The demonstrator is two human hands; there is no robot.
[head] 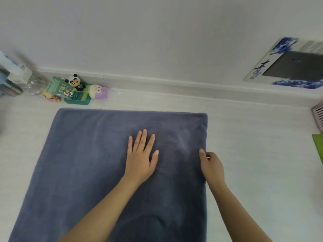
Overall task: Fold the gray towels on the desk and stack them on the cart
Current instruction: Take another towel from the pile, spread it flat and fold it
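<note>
Gray towel point(83, 163) lies flat under left hand point(139, 158) fingers.

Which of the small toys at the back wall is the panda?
The black-and-white panda figure, standing above the green toy box; the purple-and-white plush lies to its right.

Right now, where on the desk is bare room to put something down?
Bare desk lies right of the gray towel, up to the green item, and in the strip between towel and wall. The far-left corner is crowded with toys.
</note>
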